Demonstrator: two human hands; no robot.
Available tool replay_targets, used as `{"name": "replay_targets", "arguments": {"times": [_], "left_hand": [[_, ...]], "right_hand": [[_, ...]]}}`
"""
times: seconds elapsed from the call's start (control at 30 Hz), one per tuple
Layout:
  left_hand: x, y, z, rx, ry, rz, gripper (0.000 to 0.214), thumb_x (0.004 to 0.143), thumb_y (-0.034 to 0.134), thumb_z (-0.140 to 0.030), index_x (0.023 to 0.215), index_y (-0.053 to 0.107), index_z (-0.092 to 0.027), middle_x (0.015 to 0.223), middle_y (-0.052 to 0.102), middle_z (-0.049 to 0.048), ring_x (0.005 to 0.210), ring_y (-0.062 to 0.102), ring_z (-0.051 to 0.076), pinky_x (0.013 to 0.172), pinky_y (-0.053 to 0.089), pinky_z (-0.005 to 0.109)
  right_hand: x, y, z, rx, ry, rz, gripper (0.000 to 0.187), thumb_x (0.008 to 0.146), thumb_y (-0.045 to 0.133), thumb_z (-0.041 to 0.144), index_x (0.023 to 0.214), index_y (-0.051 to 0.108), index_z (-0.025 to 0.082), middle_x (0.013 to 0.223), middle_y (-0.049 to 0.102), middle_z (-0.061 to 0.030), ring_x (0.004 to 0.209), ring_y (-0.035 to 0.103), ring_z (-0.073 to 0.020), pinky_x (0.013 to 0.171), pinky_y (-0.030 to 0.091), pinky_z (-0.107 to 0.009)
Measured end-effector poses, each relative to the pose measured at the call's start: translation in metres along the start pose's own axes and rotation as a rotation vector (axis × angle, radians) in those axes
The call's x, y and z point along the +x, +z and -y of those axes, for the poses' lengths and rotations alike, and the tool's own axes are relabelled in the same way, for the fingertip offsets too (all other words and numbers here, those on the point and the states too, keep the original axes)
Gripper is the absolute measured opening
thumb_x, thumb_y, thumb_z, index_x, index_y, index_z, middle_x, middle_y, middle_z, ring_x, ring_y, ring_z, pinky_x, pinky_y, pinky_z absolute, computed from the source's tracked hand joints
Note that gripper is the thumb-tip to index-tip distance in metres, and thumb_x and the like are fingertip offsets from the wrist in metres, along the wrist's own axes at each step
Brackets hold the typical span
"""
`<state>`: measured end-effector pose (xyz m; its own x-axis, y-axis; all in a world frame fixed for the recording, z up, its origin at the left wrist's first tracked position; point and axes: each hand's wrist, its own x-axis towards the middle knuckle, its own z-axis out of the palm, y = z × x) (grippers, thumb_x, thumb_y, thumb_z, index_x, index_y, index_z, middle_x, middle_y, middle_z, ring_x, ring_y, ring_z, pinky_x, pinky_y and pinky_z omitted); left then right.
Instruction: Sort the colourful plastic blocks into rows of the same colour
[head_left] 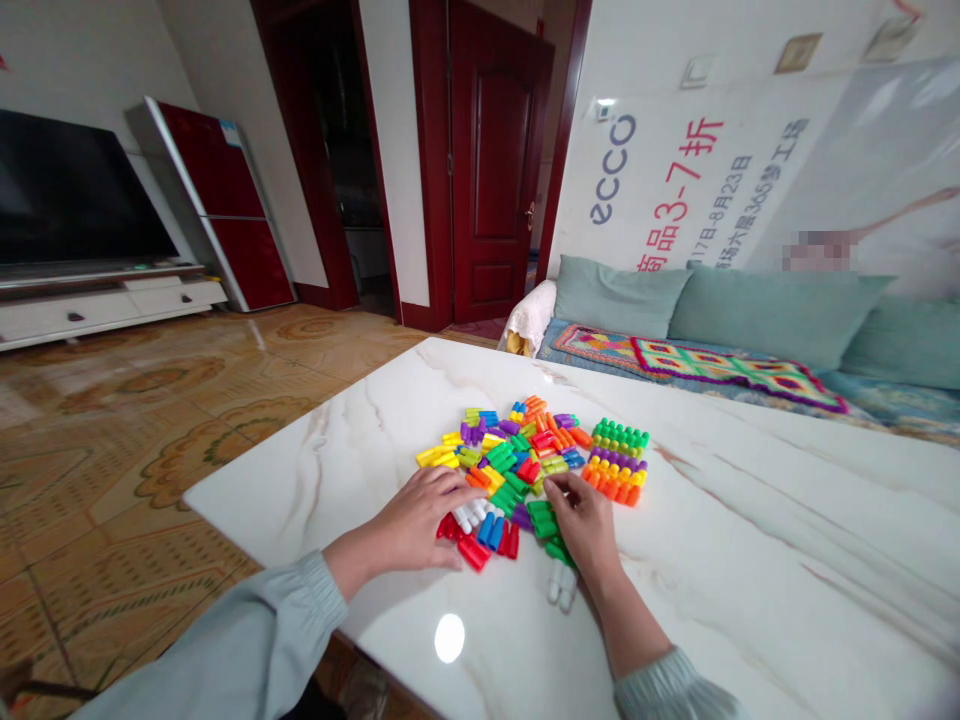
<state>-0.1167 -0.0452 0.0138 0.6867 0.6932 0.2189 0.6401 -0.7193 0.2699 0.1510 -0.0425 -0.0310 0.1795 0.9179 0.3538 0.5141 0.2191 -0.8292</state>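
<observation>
**Two hands at a pile of plastic blocks on a marble table**

The left hand [420, 520] lies palm down at the near left edge of the loose pile of blocks [517, 455]. Its fingers are stretched flat and slightly apart, and the fingertips rest on white and red pieces without clasping any. The right hand [589, 525] sits at the near right edge of the pile with its fingers curled and drawn together over the green blocks [541, 520]. Whether they pinch one cannot be told. A pair of white blocks [561, 585] lies apart from the pile, just beside the right wrist.

The pile occupies the middle of the white table [750, 560]. Touching its right side is a joined block panel [619, 460] with rows of green, yellow, purple and orange.

Behind the table stand a green-cushioned sofa [772, 315] with a patterned blanket [712, 365], a dark red door [495, 160] and, far left, a television [75, 190].
</observation>
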Motion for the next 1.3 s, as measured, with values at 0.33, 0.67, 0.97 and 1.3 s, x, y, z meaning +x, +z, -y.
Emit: {"name": "replay_targets", "arguments": {"times": [0.33,0.67,0.97,1.3], "left_hand": [[0.012,0.008,-0.005,-0.039,0.063,0.019,0.071,0.065,0.079,-0.052,0.128,0.056,-0.029,0.124,0.061,0.0059,0.115,0.05,0.029,0.105,0.03,0.044],[0.028,0.01,0.009,-0.124,0.07,0.038,0.063,0.06,0.08,-0.057,0.113,0.069,-0.026,0.103,0.064,0.0066,0.098,0.056,0.026,0.09,0.041,0.038],[0.032,0.005,0.011,-0.124,0.059,0.07,0.045,0.066,0.082,-0.031,0.11,0.072,-0.027,0.099,0.067,0.0047,0.093,0.06,0.024,0.085,0.042,0.034],[0.03,0.01,-0.006,0.066,0.075,0.048,0.053,0.063,0.082,-0.051,0.108,0.068,-0.027,0.102,0.063,0.0039,0.099,0.056,0.026,0.095,0.034,0.041]], "right_hand": [[0.0,0.0,0.005,-0.025,-0.023,0.017,0.032,0.082,0.055,0.046,0.079,0.07,0.018,0.067,0.066,-0.0027,0.055,0.053,-0.0154,0.056,0.041,-0.027],[-0.001,0.0,0.004,-0.036,-0.052,0.023,0.033,0.083,0.055,0.047,0.08,0.072,0.018,0.067,0.068,-0.0037,0.056,0.056,-0.0163,0.056,0.044,-0.027],[-0.001,0.001,0.001,-0.038,-0.055,0.04,0.032,0.085,0.055,0.046,0.083,0.071,0.018,0.07,0.069,-0.0039,0.058,0.057,-0.0171,0.057,0.044,-0.027],[-0.001,0.001,-0.001,-0.045,-0.075,0.038,0.037,0.085,0.053,0.051,0.081,0.071,0.018,0.068,0.068,-0.0038,0.055,0.055,-0.0162,0.055,0.042,-0.027]]}}
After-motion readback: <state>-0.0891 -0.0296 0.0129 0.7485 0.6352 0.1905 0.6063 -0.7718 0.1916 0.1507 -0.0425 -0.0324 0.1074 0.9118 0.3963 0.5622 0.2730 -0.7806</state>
